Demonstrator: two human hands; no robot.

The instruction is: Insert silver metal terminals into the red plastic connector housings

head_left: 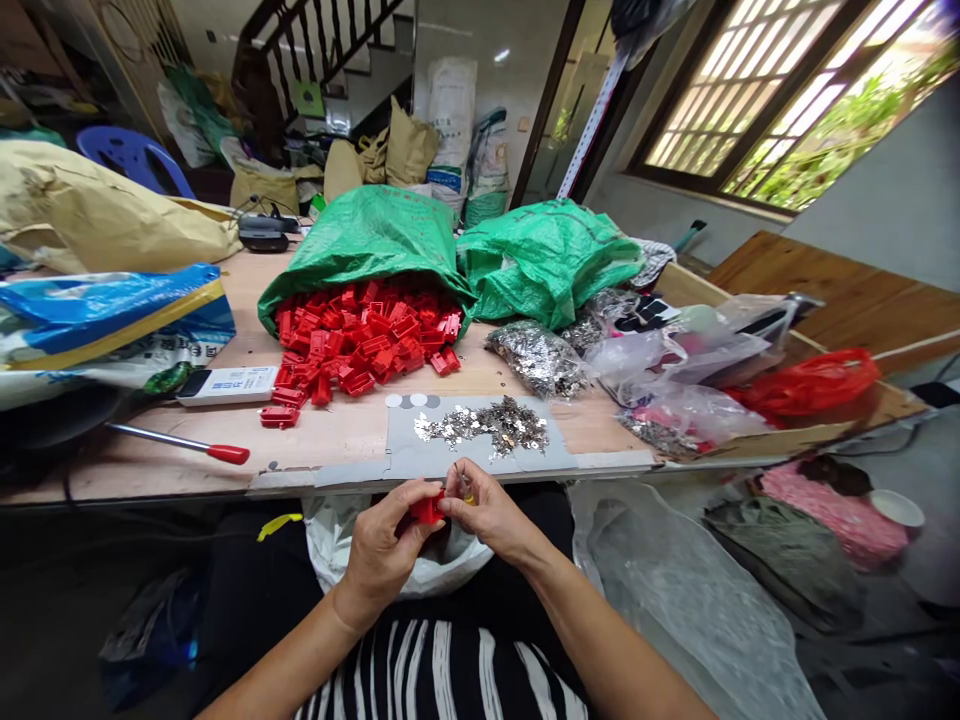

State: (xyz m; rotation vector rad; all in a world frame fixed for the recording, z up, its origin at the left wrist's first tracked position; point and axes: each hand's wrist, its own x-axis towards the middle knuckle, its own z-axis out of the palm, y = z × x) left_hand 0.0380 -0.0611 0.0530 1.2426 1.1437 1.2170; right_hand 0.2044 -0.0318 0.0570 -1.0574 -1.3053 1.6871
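My left hand [382,535] is closed around a small red plastic housing [427,508], held just past the table's front edge. My right hand [486,510] meets it from the other side, fingers bent and thumb against the housing. In those right fingers is a small thin tool with a yellow part [469,492]; its exact kind is hard to make out. Below both hands hangs an open white bag [330,545] in my lap. Small shiny metal pieces [502,425] lie heaped on a grey mat [401,450] ahead of my hands.
Many red housings [367,340] spill from a green woven sack [375,225]. Another green sack [547,250] and a clear bag of metal pieces [536,358] stand to its right. A wooden tray [795,440] holds plastic bags. At left, a red-tipped lever [225,454] juts out.
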